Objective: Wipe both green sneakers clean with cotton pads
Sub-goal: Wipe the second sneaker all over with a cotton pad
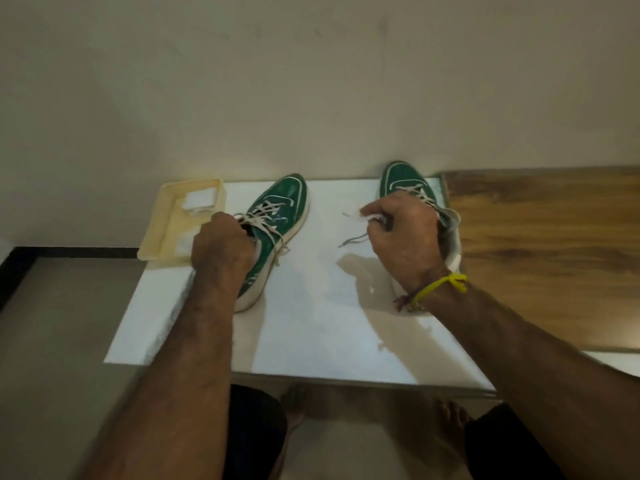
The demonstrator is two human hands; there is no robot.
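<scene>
Cotton pads lie in a yellowish tray at about 10 o'clock on the white tabletop, with another white pad at the tray's near end. Just right of the tray, the left hand curls its fingers into the collar of the left green sneaker, gripping it by the opening; the sneaker's toe points toward 1 o'clock and its heel sits under the wrist. Well apart, at 2 o'clock, the right hand grips the right green sneaker at its collar, fingers curled, pinching what looks like a white pad against it. That sneaker's toe points to 12 o'clock. A yellow band circles the right wrist. A wooden board adjoins the tabletop at 3 o'clock.
</scene>
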